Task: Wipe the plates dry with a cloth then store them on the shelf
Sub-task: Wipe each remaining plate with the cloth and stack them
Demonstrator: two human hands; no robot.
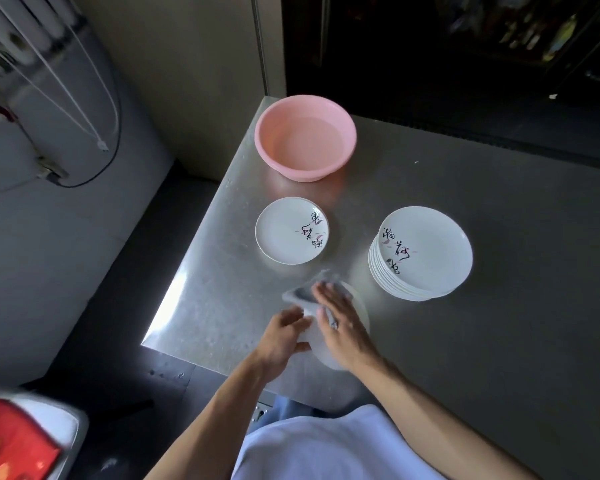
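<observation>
Near the front edge of the worktop [499,237], wiping is under way. The left hand [284,337] grips the rim of a plate [328,358] with thumb and curled fingers. The right hand [343,327], fingers straight, presses a grey cloth [303,293] onto its face. A tall stack [426,251] sits to the right, and a low stack [290,230] lies before the pink basin [305,136]. Next, probably, the plate needs turning to dry its underside. No shelf is in view.

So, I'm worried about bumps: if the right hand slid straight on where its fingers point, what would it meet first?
Beyond the grey cloth it presses, the right hand would probably reach the left decorated plate first, with the pink basin further along; depth is unclear.
</observation>
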